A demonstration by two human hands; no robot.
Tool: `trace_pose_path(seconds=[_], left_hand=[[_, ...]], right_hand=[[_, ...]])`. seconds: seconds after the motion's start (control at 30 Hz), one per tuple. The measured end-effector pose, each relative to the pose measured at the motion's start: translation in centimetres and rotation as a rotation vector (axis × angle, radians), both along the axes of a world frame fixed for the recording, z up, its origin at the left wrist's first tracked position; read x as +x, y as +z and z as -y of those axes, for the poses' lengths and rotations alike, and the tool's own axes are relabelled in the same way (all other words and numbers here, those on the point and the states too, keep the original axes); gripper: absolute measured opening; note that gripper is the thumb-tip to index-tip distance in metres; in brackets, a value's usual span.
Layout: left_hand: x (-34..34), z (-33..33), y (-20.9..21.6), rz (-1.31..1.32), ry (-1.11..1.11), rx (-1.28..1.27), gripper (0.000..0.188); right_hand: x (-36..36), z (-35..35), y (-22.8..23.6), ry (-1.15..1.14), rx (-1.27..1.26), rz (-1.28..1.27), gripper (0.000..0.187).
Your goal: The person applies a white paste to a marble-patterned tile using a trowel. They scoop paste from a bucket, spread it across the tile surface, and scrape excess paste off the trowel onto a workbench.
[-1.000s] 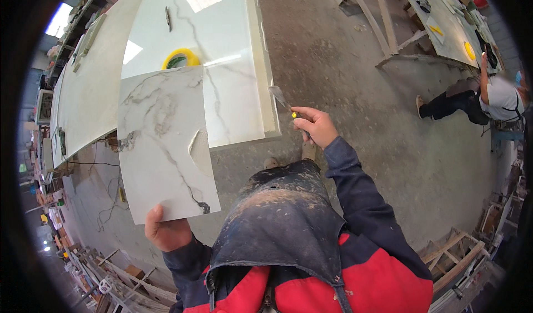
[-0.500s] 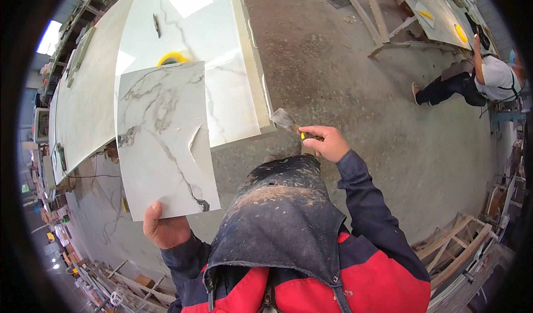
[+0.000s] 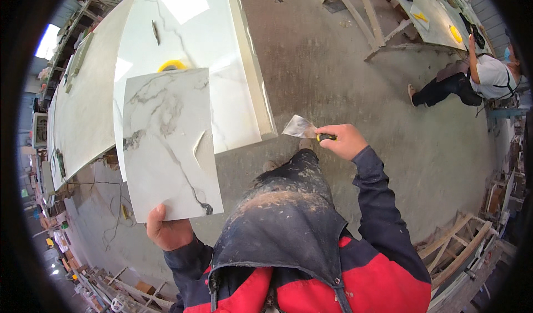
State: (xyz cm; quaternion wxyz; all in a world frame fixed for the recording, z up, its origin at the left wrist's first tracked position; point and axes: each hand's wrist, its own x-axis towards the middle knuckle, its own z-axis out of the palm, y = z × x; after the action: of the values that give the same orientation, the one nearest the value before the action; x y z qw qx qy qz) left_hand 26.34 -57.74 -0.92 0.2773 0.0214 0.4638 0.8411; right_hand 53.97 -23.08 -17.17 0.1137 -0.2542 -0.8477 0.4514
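My left hand [image 3: 169, 231] grips the lower edge of a white, grey-veined marble-look board [image 3: 183, 174], thumb on its face and fingers beneath. A pale smear of paste [image 3: 203, 149] lies near the board's right edge. Out to the right, my right hand [image 3: 343, 141] is closed round the black and yellow handle of a putty knife [image 3: 300, 127]. Its wide metal blade points left and stands apart from the board. Behind the board is a glossy veined slab [image 3: 233, 85] with a light edge strip; a yellow tape roll [image 3: 171, 65] rests on it.
A thin dark tool [image 3: 155, 32] lies on the slab. A matte panel [image 3: 91, 99] adjoins it at left. At the far right, a person [image 3: 494, 77] stands by another worktable [image 3: 430, 27] on wooden legs. A wooden frame [image 3: 458, 249] sits at lower right. A cable [image 3: 119, 202] trails over the floor.
My right hand has moved right with the putty knife, away from the slab's corner, and the blade has turned. The board in my left hand has shifted slightly right.
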Motion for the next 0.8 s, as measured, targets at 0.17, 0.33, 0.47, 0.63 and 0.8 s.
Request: trace_pose_path(seconds=[0.17, 0.33, 0.47, 0.63, 0.8], left_hand=[[-0.1, -1.1, -0.9, 0.031, 0.085, -0.054, 0.061], [1.0, -2.0, -0.4, 0.044, 0.154, -0.066, 0.061], [2.2, -3.3, 0.1, 0.065, 0.223, -0.061, 0.061], [4.2, -4.8, 0.6, 0.052, 0.312, -0.078, 0.062], [5.9, -6.4, 1.1, 0.031, 0.417, -0.125, 0.062]], right_hand=[[-4.2, -4.0, 3.9, -0.252, -0.706, -0.031, 0.043], [-11.3, -7.7, 2.6, -0.207, -0.977, -0.201, 0.043], [-16.4, -11.4, 0.7, -0.158, -1.042, -0.281, 0.042], [-21.5, -14.0, -0.6, -0.112, -0.996, -0.233, 0.042], [-24.3, -14.2, -1.6, -0.128, -0.916, -0.236, 0.044]])
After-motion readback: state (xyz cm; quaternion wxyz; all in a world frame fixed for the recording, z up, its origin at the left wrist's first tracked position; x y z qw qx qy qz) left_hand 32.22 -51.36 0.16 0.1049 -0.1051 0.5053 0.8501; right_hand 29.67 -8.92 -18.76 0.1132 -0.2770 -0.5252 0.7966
